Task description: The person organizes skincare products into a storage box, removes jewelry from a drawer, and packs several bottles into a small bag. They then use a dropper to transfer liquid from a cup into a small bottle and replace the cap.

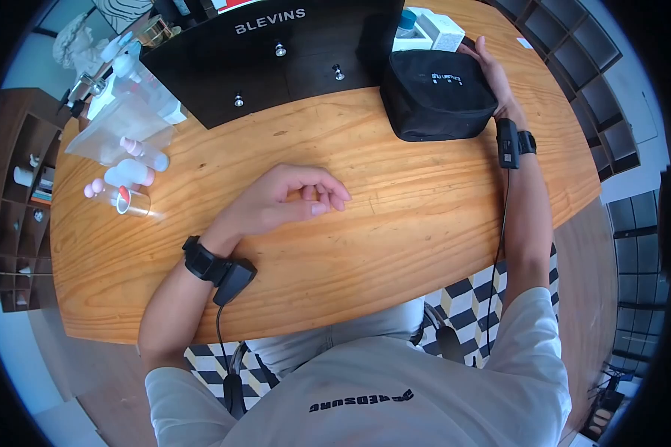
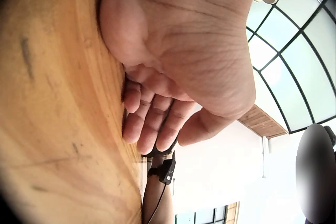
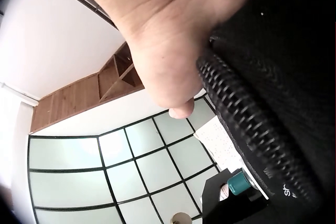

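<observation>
A black zippered pouch (image 1: 438, 95) stands on the wooden table (image 1: 365, 246) at the back right. My right hand (image 1: 496, 74) lies along its right side, thumb up and straight; the other fingers are mostly hidden behind the pouch. In the right wrist view the palm (image 3: 168, 50) is against the pouch (image 3: 273, 87), beside its zipper. My left hand (image 1: 287, 197) rests on its side mid-table, fingers loosely curled around nothing; the left wrist view shows the palm (image 2: 184, 50) with nothing in it.
A black box with small drawers (image 1: 276, 74) stands at the back. White boxes (image 1: 440, 33) are behind the pouch. At the left are a clear container (image 1: 112, 134), small bottles (image 1: 130, 173) and a small cup (image 1: 134, 203). Shelves (image 1: 574, 59) stand beyond the table's right edge.
</observation>
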Motion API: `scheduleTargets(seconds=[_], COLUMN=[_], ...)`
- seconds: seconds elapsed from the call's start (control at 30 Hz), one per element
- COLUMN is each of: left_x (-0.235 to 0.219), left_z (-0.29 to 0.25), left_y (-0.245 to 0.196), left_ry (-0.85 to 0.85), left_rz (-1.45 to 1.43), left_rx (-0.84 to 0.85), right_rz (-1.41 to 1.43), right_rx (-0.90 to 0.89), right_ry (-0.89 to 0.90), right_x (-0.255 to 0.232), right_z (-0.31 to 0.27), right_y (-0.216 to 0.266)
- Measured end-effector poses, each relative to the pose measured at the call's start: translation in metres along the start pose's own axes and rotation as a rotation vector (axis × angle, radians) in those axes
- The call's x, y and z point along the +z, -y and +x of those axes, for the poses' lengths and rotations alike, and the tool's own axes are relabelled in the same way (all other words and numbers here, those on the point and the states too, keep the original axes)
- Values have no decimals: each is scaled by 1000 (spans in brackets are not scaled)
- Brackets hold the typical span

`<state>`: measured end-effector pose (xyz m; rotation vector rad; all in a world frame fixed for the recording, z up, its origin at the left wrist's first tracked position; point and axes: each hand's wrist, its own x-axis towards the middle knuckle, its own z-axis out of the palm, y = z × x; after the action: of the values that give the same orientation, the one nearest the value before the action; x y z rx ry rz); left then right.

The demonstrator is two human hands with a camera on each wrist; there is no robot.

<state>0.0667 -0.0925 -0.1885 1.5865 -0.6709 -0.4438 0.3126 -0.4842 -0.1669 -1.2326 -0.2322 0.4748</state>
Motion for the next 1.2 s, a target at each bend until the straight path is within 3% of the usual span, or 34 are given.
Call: scheduleTargets(seconds=[0.33, 0.43, 0.5, 0.53, 0.6, 0.63, 0.7, 0.73, 0.83, 0.87, 1.0, 1.07, 1.1, 1.17, 1.2], left_x=[0, 0, -1, -1, 0, 0, -1, -1, -1, -1, 0, -1, -1, -2, -2], left_z=[0, 0, 0, 0, -2, -1, -1, -1, -1, -1, -3, -2, -2, -2, -2], left_y=[-2, -1, -2, -3, -3, -3, -3, -2, -2, -2, 1, 3, 3, 2, 1], left_ry=[-2, -4, -4, -3, -5, -5, -6, -4, -2, -1, -19, -12, -19, 3, -6], left_rz=[18, 22, 30, 32, 32, 28, 25, 23, 7, -9, -40, -64, -60, -46, -44], left_rx=[2, 2, -1, 2, 3, 9, 19, 16, 13, 10, 23, 6, 16, 28, 41], right_rz=[42, -58, -496, -496, -609, -611, -1004, -1006, -1621, -1642, -1520, -1396, -1402, -1194, -1277], right_rx=[10, 0, -153, -153, -289, -291, -340, -343, -741, -587, -580, -309, -320, -533, -518], right_ry=[12, -122, -304, -302, -505, -503, -567, -566, -383, -386, -427, -332, -328, -535, -621], right_x=[2, -2, -7, -10, -19, -24, -33, -43, -57, -60, -70, -64, -63, -62, -45], right_z=[0, -1, -4, -7, -11, -11, -10, -9, -8, -7, 1, -2, -2, -2, -11], right_y=[-3, 1, 8, 12, 20, 20, 11, 3, -17, -16, -16, -6, -4, 0, 13])
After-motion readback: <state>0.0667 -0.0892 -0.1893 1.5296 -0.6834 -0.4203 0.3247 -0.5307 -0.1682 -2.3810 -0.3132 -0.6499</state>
